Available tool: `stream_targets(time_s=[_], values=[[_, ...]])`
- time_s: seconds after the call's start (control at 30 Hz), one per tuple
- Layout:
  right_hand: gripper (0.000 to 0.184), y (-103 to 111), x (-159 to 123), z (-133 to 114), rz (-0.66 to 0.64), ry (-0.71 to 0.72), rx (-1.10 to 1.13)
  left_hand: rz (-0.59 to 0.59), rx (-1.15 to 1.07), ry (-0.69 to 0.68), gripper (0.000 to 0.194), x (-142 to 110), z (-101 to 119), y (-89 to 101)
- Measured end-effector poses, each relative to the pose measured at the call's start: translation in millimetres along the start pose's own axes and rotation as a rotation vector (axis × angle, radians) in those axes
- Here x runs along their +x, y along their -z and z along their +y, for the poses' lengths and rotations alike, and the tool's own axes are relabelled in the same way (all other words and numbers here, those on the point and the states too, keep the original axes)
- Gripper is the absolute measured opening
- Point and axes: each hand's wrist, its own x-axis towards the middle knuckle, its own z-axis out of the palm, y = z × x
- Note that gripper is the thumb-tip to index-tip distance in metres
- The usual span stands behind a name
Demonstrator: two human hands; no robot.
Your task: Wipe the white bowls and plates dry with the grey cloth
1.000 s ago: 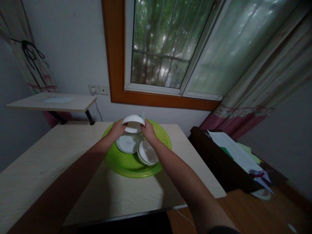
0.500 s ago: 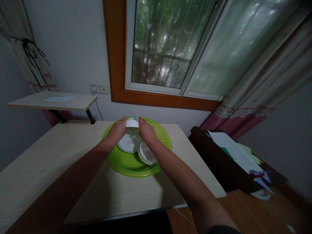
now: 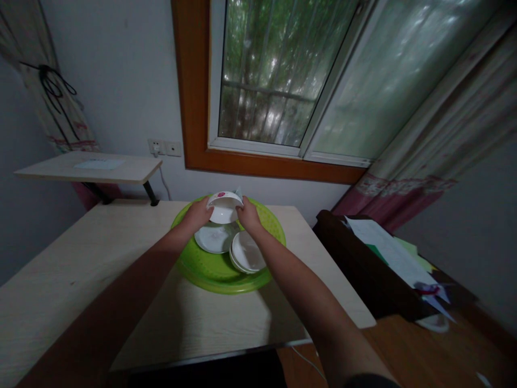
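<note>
A white bowl (image 3: 224,211) with a pink flower mark is tilted up, its hollow side facing me. My left hand (image 3: 198,213) is closed on its left rim and my right hand (image 3: 247,215) on its right rim. A bit of pale bluish cloth (image 3: 238,191) shows behind the bowl at my right fingers; how it is held is hidden. Below the bowl, a white plate (image 3: 214,240) lies in a round lime-green basin (image 3: 226,285). Right of the plate sit stacked white bowls (image 3: 247,252), partly covered by my right forearm.
The basin stands on a light wooden table (image 3: 149,307) against the wall. A small raised shelf (image 3: 133,171) with a paper is at the back left. To the right stands a dark brown piece of furniture (image 3: 355,264) with papers on it. A window (image 3: 266,81) is ahead.
The bowl has turned so that its inside now faces me, where its side showed before. My right hand has shifted slightly right, and the cloth's visible part has moved right too.
</note>
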Motion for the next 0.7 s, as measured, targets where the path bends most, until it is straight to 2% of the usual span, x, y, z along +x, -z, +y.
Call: stream_targets(time_s=[0.1, 0.17, 0.27, 0.47, 0.6, 0.7], values=[[0.032, -1.2, -2.3, -1.6, -0.007, 0.016, -0.031, 0.008, -0.118, -0.003, 0.040, 2.5, -4.3, -2.2], [0.032, 0.4, -5.0, -4.1, 0.000, 0.051, -0.068, 0.024, -0.105, -0.005, 0.035, 4.3, -6.6, -3.6], [0.032, 5.7, -10.0, -10.9, -0.013, 0.098, -0.169, 0.032, 0.012, -0.018, 0.030, 4.6, -6.3, -4.4], [0.037, 12.4, -20.0, -29.6, -0.097, 0.176, -0.439, -0.019, 0.299, -0.003, 0.039, -5.0, 6.8, -0.1], [0.039, 10.6, -19.6, -30.5, -0.089, 0.190, -0.412, -0.004, 0.334, -0.010, 0.036, -7.9, 11.1, 1.8], [0.036, 9.2, -14.1, -23.1, -0.103, 0.122, -0.343, 0.061, 0.273, -0.018, 0.035, -4.9, 8.0, 0.1]])
